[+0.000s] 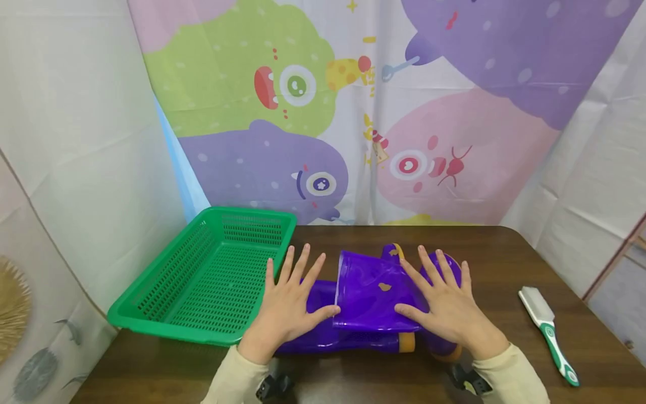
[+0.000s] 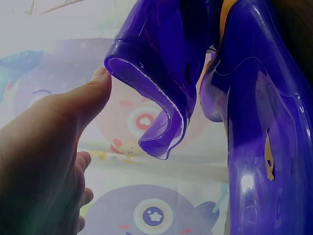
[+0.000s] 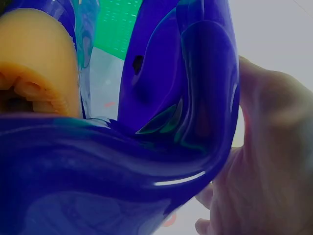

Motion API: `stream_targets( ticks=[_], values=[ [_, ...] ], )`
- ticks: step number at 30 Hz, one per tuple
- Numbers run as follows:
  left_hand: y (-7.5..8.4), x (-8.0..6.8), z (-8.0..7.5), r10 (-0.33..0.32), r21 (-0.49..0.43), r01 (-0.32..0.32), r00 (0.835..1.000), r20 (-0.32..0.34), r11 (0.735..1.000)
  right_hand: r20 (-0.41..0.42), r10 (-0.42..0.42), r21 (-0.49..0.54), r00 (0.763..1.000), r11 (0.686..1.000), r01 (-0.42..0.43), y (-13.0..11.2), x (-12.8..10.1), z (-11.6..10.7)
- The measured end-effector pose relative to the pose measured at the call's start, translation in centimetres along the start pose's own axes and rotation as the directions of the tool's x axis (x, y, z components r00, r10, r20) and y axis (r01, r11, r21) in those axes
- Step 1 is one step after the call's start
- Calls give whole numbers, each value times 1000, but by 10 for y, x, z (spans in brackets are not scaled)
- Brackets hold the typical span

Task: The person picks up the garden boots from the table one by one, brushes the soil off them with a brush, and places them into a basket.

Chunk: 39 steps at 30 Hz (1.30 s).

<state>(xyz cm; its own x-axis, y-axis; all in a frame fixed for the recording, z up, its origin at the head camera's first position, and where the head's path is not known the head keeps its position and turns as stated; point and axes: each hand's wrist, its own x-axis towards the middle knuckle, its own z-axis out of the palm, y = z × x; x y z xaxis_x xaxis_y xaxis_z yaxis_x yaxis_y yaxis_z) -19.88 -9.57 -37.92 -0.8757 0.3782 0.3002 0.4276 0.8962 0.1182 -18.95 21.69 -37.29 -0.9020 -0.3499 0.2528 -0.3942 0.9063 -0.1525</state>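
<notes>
Dark wood desk (image 1: 504,264) in front of a cartoon monster curtain (image 1: 323,112), white sheets at both sides.

Green basket (image 1: 166,314) sits at the left edge, long side running from the front toward the back. Nothing in it as far as the head view shows.

Purple boots (image 1: 370,289), translucent with yellow soles, lie on their sides at the front middle of the desk, just right of the basket, apart from it or barely touching, hard to tell. One shaft lies across the other; a yellow sole (image 1: 406,342) shows at the front edge.

Left hand (image 1: 285,306) lies flat, fingers straight and spread, on the lower boot's shaft next to the basket, thumb touching the upper shaft's rim. The left wrist view shows the thumb (image 2: 83,103) against the folded purple rim (image 2: 146,93). Right hand (image 1: 446,303) is also flat and spread, pressing the upper boot; nothing gripped by either.

Judgement: the boots look flattened and held, not lifted yet; the basket holds neither, so any putting away would be all still to do.

White and green brush (image 1: 547,331) lies near the right edge, well apart from the boots, untouched.

Nothing lies between the boots and the basket; the basket's near wall is the only thing to get over.
</notes>
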Motion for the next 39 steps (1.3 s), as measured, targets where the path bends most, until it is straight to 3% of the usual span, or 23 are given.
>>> stream_targets(
  ticks=[16,21,28,33,39],
  values=[
    [6,3,-1,7,-35,-8,1000,-24,999,-49,-14,-9,999,1000,13,12,-8,-15],
    [8,4,-1,-3,-73,0,1000,-28,997,-121,-73,-74,990,995,64,25,-12,-20],
    [10,7,-1,-29,-154,26,999,-17,988,-225,-184,-177,957,973,146,48,-19,-27],
    [12,9,3,-33,-242,28,999,-17,970,-259,-205,-224,944,963,148,61,-21,-34],
    [12,10,12,-23,-374,13,999,-22,927,-263,-206,-284,942,950,129,80,-27,-38]
  ],
)
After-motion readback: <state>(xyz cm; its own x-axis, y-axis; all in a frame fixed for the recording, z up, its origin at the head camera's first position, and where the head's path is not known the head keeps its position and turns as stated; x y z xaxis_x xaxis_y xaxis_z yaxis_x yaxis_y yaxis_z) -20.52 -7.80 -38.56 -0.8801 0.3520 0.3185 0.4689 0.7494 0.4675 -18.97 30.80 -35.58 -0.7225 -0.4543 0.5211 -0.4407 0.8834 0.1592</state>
